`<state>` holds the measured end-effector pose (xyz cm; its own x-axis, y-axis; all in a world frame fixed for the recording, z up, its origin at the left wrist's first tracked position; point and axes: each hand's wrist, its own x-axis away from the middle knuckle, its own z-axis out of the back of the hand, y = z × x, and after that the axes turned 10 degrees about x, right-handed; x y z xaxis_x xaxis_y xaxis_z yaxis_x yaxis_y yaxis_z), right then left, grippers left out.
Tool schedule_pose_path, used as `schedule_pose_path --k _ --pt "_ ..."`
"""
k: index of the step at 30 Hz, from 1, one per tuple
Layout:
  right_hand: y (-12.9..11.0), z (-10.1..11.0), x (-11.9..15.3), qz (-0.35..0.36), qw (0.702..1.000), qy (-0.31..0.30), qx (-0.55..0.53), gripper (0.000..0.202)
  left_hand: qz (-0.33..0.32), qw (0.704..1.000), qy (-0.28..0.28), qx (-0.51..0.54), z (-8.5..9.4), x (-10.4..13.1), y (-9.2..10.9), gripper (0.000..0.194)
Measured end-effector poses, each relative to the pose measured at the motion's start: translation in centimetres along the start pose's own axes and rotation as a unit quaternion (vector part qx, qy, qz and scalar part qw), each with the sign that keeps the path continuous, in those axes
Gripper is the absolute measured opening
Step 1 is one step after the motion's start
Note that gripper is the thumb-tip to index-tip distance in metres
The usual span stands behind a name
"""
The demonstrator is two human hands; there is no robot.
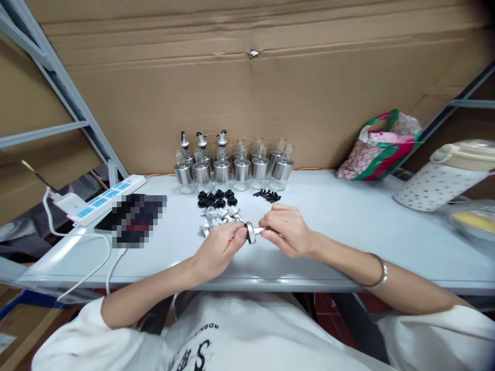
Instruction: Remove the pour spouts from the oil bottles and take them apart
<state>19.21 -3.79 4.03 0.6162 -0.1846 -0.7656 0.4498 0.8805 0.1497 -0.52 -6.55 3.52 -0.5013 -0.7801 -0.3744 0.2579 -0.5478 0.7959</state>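
Between my two hands, above the front of the table, is a silver bottle pourer (252, 233) with a black stopper end, lying sideways. My left hand (222, 246) is closed around the black end. My right hand (288, 229) pinches the thin spout end; its fingertips hide the tip. Just beyond my left hand lie several silver pourer tops (211, 215). Behind them sits a cluster of black stoppers (217, 199), and to their right a small pile of black spout levers (267, 195).
Glass bottles with steel bands (241, 170) stand in rows at the back; three carry pourers. A power strip (110, 198) and a pixelated dark object (133, 219) lie left, with white cables. A patterned bag (379, 149), a dotted jug (436, 178) and a bowl (474, 224) are right.
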Motion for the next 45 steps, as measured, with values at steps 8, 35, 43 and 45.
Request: schedule_pose_path --k 8,35,43,45 --pt "-1.3 0.3 -0.1 -0.251 0.917 -0.088 -0.296 0.038 -0.310 0.891 0.071 -0.323 1.2 -0.7 0.2 0.036" --pt "7.0 -10.0 -4.3 -0.319 0.912 -0.252 0.048 0.021 0.132 0.894 -0.098 -0.417 8.2 1.0 -4.8 0.031" --pt "9.8 -7.2 -9.8 -0.308 0.939 -0.117 0.101 0.021 0.085 0.890 -0.090 -0.439 7.6 1.6 -4.6 0.037" --pt "11.1 -6.9 -11.7 -0.304 0.939 -0.091 0.134 0.023 0.074 0.889 -0.087 -0.444 7.8 1.7 -4.8 0.039"
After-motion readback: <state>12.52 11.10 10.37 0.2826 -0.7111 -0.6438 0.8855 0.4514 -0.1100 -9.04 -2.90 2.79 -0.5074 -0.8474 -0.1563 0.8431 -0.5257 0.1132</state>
